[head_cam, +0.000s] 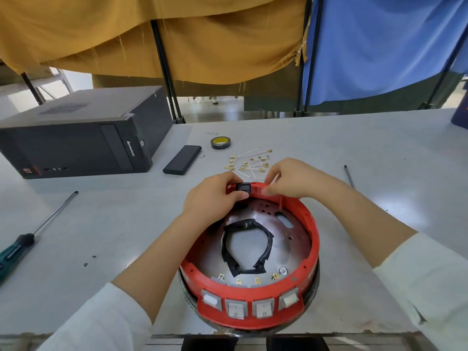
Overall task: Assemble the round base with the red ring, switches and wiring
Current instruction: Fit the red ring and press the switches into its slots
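Looking down from the head camera, the round base [249, 249] sits on the grey surface [354, 160] just in front of the person, with the red ring [312, 239] seated around its rim and four grey switches [249, 306] along the near wall. At the far wall the left hand [215, 196] has its grip curled round a black switch [243, 188], pressing it into the ring, while the right hand [291, 177] pinches a thin white wire [274, 179] just beside it.

I judge the main risks to be the switch going in crooked or popping back out if pushed unevenly, the ring flexing off the base under that push, and the wire's small terminal bending or missing its tab, since both hands crowd and hide the spot.

Loose wires with brass terminals [249, 164] lie just beyond the hands, with a tape roll [220, 142], a dark flat case [182, 160] and a computer tower [83, 133] farther back. A screwdriver [33, 231] rests well to the left, a thin rod [349, 176] to the right; nothing blocks reach.
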`<state>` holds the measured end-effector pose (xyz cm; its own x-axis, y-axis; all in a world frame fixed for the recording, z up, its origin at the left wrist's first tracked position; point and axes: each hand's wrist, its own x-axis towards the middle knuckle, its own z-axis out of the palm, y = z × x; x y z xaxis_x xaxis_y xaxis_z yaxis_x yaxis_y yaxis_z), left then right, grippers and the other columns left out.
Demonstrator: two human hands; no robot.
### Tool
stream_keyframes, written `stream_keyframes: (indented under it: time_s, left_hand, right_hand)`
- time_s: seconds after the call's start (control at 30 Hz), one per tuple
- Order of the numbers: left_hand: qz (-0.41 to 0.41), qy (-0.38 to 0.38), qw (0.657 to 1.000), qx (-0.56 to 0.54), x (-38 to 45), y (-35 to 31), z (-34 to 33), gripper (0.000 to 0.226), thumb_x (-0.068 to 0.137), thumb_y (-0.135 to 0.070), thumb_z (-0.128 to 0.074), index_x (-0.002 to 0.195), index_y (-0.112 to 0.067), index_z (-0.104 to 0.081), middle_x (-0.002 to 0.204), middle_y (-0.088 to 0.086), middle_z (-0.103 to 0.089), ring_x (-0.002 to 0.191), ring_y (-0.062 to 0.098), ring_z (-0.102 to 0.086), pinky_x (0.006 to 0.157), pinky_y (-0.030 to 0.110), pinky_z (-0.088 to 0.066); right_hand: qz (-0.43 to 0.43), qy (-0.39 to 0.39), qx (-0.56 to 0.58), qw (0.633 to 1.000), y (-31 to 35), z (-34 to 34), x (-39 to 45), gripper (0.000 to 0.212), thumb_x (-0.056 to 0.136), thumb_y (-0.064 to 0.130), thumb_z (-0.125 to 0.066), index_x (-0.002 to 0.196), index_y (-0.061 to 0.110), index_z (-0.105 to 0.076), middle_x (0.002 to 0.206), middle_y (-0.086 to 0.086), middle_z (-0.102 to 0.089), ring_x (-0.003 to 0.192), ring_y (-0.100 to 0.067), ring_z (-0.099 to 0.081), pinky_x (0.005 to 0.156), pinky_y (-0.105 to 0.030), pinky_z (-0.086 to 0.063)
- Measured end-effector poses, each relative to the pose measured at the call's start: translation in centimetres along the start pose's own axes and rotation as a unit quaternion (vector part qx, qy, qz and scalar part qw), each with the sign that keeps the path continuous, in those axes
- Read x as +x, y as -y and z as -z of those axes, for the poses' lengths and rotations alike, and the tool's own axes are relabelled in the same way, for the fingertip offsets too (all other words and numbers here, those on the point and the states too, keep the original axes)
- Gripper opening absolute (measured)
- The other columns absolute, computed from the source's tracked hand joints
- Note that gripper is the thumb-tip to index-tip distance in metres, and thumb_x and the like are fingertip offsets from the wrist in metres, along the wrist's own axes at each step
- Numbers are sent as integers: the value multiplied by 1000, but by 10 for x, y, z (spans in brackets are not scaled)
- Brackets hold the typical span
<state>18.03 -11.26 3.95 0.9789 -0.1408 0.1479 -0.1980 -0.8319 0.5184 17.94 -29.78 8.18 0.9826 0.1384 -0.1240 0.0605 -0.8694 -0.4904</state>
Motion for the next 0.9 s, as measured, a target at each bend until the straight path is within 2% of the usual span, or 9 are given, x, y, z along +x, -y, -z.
stream_keyframes:
  time_s: [0.1, 0.13, 0.2, 0.3, 0.37, 0.5, 0.67, 0.8, 0.9]
  left_hand:
    - [15, -1, 1000, -7, -1, -3, 2, 22, 82, -45, -66, 101, -36, -61, 108, -11, -63, 102, 13, -56, 76, 29, -39]
    - [20, 3, 1000, -17, -1, -4, 3, 22, 82, -44, -67, 101, -33, -61, 107, -9, -63, 101, 14, -56, 78, 30, -42]
    - [21, 20, 999, -19, -3, -6, 5, 22, 82, -42, -68, 97, -28, -60, 100, -7, -62, 94, 15, -56, 79, 30, -46]
    - [8, 57, 998, 0, -10, -4, 8, 25, 82, -48, -67, 94, -28, -57, 88, -13, -56, 83, 10, -54, 66, 26, -42]
    - [-10, 68, 997, -16, -17, 2, 7, 26, 83, -50, -64, 96, -28, -59, 88, -14, -57, 80, 5, -53, 63, 20, -39]
    - [23, 50, 991, -122, -26, 10, 4, 26, 82, -52, -65, 93, -30, -61, 88, -13, -62, 78, -1, -55, 61, 20, -38]
    - [11, 51, 993, -102, -23, 11, 4, 27, 82, -58, -60, 89, -32, -61, 86, -16, -61, 79, -2, -55, 60, 19, -37]
    - [28, 81, 985, -146, -9, 13, 17, 36, 92, -61, -40, 89, -33, -62, 93, -17, -65, 84, -1, -58, 68, 18, -42]
    - [45, 108, 970, -211, 5, 18, 25, 35, 96, -53, -40, 101, -27, -64, 102, -16, -67, 88, 5, -63, 76, 19, -47]
  right_hand:
    - [-27, 47, -28, 998, -13, 0, -8, 25, 84, 24, -70, 107, 15, -65, 106, -8, -64, 83, -25, -64, 49, -25, -50]
    - [-24, 46, -32, 998, -15, 0, -10, 24, 86, 24, -69, 107, 14, -65, 107, -8, -64, 84, -25, -64, 51, -26, -51]
    - [-9, 29, -53, 998, -17, -2, -13, 26, 87, 25, -66, 111, 15, -65, 111, -7, -63, 91, -24, -61, 67, -30, -53]
    - [8, 4, -76, 997, -20, -6, -16, 26, 89, 26, -63, 114, 20, -64, 117, -2, -61, 98, -19, -54, 83, -28, -44]
    - [15, -19, -66, 998, -23, -12, -17, 25, 91, 25, -59, 116, 22, -64, 120, -1, -62, 103, -20, -55, 88, -30, -43]
    - [44, -62, -39, 996, -29, -28, -21, 27, 96, 26, -49, 121, 26, -60, 119, -2, -63, 108, -23, -56, 91, -35, -44]
    - [58, -53, -40, 996, -32, -27, -18, 26, 97, 26, -49, 120, 27, -61, 119, -2, -62, 109, -23, -55, 93, -36, -43]
    - [65, -30, 3, 997, -35, -23, -10, 31, 96, 26, -53, 126, 25, -59, 126, 2, -60, 115, -18, -53, 95, -29, -38]
    - [60, -4, 30, 998, -36, -21, 3, 31, 95, 28, -55, 126, 26, -59, 126, 4, -60, 115, -15, -54, 96, -27, -39]
